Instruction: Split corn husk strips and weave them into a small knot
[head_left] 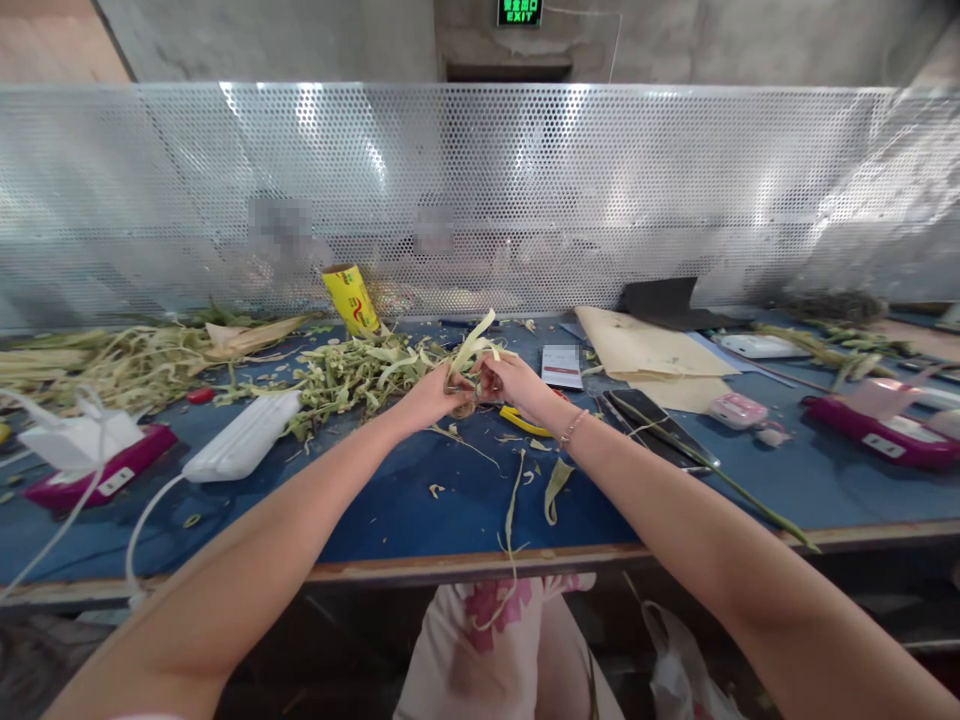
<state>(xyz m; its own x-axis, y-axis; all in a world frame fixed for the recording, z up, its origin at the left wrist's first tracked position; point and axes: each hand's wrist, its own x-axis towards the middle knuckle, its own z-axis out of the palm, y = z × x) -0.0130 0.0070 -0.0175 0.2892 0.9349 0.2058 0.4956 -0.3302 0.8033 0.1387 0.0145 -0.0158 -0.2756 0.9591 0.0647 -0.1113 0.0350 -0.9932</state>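
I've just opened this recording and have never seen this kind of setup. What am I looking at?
There is no machine here, just a person's two bare hands. The single picture comes from a camera worn on the head, looking forward and down, so both forearms reach away from you. The left hand holds a pale strip; the right hand meets it, though its exact grip is too small to tell. On the blue table lie a heap of plant scraps, a yellow container, a white block and brown paper.
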